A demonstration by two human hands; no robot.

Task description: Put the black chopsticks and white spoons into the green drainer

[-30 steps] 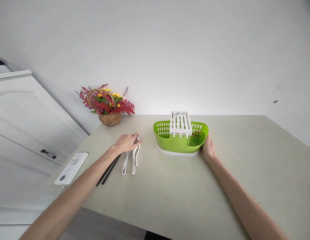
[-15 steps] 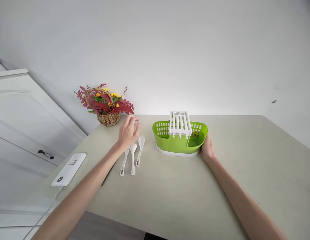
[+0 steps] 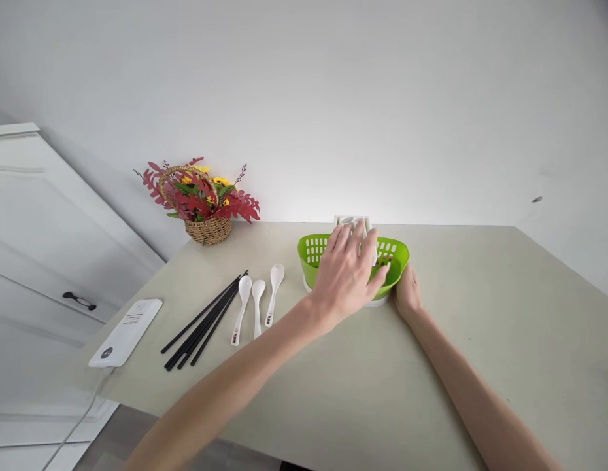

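On the table stands a green basket with slotted walls and a white base. A white slatted rack sits across its middle, mostly covered by my left hand. That hand lies over the rack and basket front, palm down, with its fingers stretched out and thumb apart. I cannot tell how firmly it touches them. Against the basket's right end is my right hand, its fingers curving behind the wall and partly hidden. Left of the basket lie three white spoons, and beside them several black chopsticks.
A wicker basket of red leaves and yellow flowers stands at the back left. A white flat device with a cable lies near the table's left edge, by a white cabinet. The wall rises behind the table.
My left hand has moved right from above the spoons to over the white rack, its fingers spreading. The chopsticks now show fully. My right hand has stayed at the basket's end.
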